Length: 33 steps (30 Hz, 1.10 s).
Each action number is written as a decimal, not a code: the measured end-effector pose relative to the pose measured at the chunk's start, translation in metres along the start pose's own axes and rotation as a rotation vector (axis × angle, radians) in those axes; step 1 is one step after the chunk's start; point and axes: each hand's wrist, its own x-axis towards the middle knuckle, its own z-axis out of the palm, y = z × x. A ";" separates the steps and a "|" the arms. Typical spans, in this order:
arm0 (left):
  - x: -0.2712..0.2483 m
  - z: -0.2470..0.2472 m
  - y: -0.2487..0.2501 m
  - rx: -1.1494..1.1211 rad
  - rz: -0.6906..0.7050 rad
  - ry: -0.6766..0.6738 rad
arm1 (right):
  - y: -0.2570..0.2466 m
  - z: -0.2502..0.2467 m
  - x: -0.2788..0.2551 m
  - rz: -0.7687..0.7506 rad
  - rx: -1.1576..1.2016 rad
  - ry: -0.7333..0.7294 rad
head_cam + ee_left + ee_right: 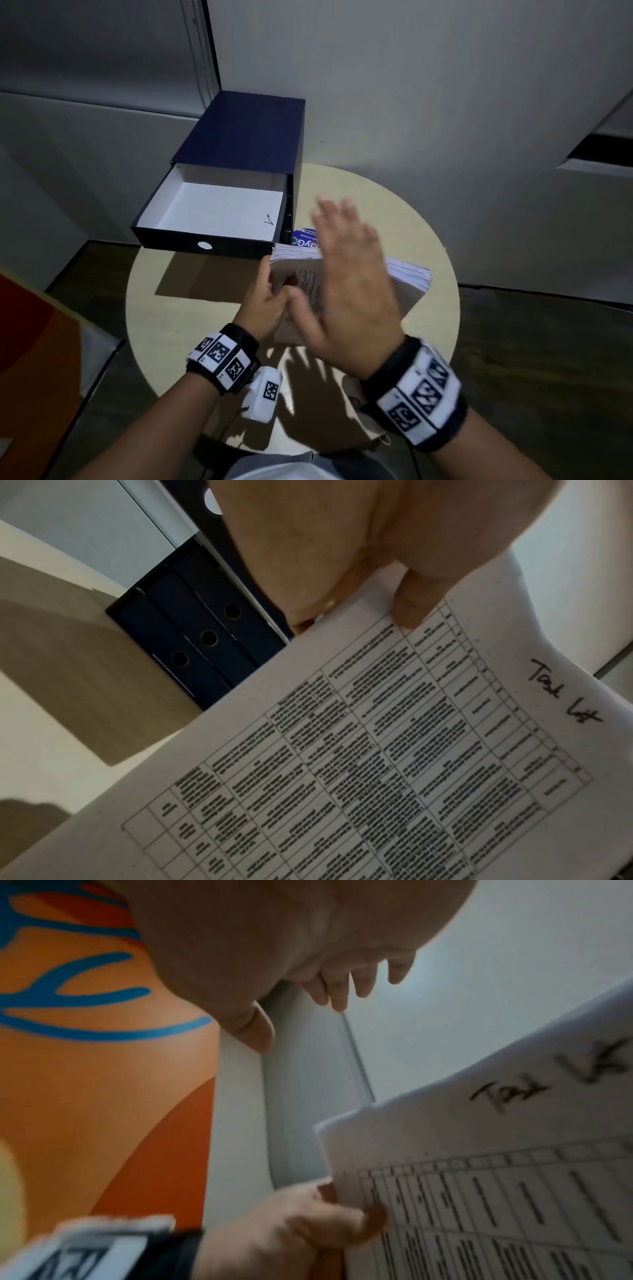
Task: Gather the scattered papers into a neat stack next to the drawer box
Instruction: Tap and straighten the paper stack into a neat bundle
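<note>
A thick stack of white papers [409, 274] stands tilted on edge on the round table, just right of the dark blue drawer box [246, 137]. My left hand [263, 301] grips the stack's left edge, thumb on the front sheet. That front sheet [377, 764] is a printed table with "Task List" handwritten on it. My right hand [349, 274] hovers flat and open above the stack, fingers spread, blurred by motion. In the right wrist view the papers [496, 1164] sit below my right hand's fingers [342, 988].
The box's top drawer [219, 212] is pulled out, white inside. Lower drawer fronts with finger holes [209, 638] show in the left wrist view. A blue printed item [303, 238] lies behind the stack. The round beige table [164, 329] ends near my body. An orange panel [30, 342] stands left.
</note>
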 end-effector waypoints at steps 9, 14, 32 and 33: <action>0.004 0.001 -0.001 -0.068 -0.016 -0.032 | 0.006 0.030 0.003 0.098 -0.146 -0.272; 0.004 0.002 -0.006 -0.104 -0.010 -0.031 | 0.019 0.023 -0.007 0.180 -0.088 -0.162; 0.002 -0.008 0.009 0.273 0.230 -0.248 | 0.079 -0.013 -0.001 0.236 -0.089 -0.227; 0.003 -0.017 0.002 0.349 0.209 -0.258 | 0.088 -0.018 -0.004 0.275 0.035 -0.179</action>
